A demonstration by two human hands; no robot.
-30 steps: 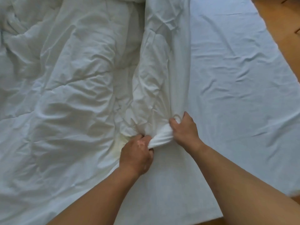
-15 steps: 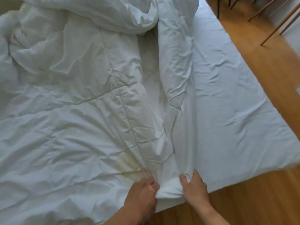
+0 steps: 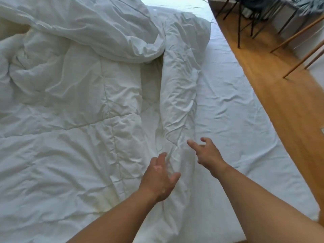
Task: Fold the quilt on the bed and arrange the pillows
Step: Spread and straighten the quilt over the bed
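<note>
Quilt (image 3: 78, 120) heaped toward 10 o'clock; left hand (image 3: 159, 178), right hand (image 3: 208, 155) flanking its edge ridge, grips wide and empty, likely poised to grab.

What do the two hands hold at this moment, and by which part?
Nothing is held. The left hand and the right hand are both open, fingers spread, over the rolled edge of the quilt.

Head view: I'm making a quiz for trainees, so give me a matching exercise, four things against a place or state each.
1 quilt
2 left hand
3 bed sheet
4 floor

a wooden, far right of the picture
b open, holding nothing
c uncovered, between quilt and floor
d bunched, left side of the picture

Pairs: 1-d, 2-b, 3-c, 4-a
</note>
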